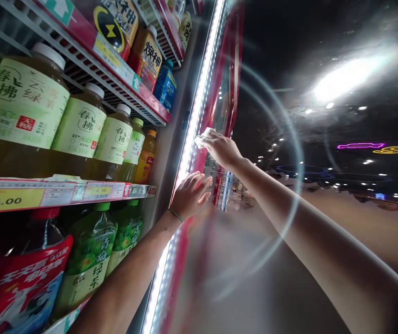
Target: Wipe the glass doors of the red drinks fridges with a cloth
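My right hand is closed around a crumpled white cloth or tissue, pressed near the lit edge of the drinks cooler. A bright LED strip runs up that edge, beside a red frame. Lower and to the left, my left hand is raised with its fingers apart and nothing in it. It is close to the strip, though whether it touches I cannot tell. A thin band circles the left wrist.
Shelves on the left hold green-labelled tea bottles, orange-labelled bottles and green plum tea bottles. A shelf edge with price tags runs below the tea. A dark reflective surface with bright lights fills the right.
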Action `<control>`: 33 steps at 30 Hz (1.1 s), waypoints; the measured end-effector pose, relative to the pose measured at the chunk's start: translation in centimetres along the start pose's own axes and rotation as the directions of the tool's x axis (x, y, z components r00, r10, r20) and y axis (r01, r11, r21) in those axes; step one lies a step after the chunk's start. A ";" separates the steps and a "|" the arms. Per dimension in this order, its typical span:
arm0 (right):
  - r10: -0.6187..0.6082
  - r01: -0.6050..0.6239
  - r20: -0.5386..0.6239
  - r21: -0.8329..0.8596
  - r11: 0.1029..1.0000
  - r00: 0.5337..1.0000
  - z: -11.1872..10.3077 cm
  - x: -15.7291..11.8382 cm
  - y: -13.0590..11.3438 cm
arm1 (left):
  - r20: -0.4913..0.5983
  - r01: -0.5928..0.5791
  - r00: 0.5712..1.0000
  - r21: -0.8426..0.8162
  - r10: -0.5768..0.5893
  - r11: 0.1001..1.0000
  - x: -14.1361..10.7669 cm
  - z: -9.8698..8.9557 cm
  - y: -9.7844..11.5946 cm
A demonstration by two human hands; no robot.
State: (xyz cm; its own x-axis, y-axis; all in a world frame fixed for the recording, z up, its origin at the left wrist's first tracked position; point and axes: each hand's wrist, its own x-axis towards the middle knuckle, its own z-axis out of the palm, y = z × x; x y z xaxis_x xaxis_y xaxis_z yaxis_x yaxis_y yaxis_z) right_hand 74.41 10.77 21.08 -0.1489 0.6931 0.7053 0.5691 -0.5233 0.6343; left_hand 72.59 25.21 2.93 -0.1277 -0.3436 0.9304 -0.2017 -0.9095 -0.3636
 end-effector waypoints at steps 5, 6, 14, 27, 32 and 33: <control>-0.042 0.043 0.053 -0.007 0.999 0.998 0.5 0.3 -1.1 | -0.012 -0.031 0.999 -0.016 0.031 0.999 -1.7 -0.1 0.0; -0.023 0.023 0.046 -0.013 1.000 0.999 0.5 0.3 -1.3 | -0.010 -0.035 0.999 -0.017 0.034 0.999 -1.7 -0.1 0.0; -0.049 0.050 0.076 -0.006 0.999 0.996 0.3 -0.7 -2.0 | -0.037 -0.070 0.997 0.004 0.070 0.998 -1.7 -0.3 -0.2; -0.049 0.047 0.118 0.021 0.999 0.992 -0.3 -2.5 -2.0 | 0.004 -0.060 0.998 -0.001 0.060 0.998 -1.8 -0.4 -0.4; -0.002 0.001 0.044 0.029 1.000 0.999 -0.9 -3.7 -0.7 | 0.029 -0.049 0.998 -0.043 0.051 0.998 -1.7 -0.5 -0.5; 0.015 -0.016 0.033 0.028 0.999 0.999 -1.1 -3.9 -0.4 | 0.030 -0.046 0.998 -0.050 0.047 0.998 -1.7 -0.5 -0.5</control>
State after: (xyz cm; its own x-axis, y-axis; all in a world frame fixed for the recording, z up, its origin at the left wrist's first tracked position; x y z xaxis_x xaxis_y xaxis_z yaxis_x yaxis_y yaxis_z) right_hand 73.92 7.77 18.46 -0.1138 0.7009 0.7041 0.5941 -0.5200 0.6137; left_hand 72.39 26.38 1.49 -0.1076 -0.3933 0.9131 -0.2435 -0.8800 -0.4077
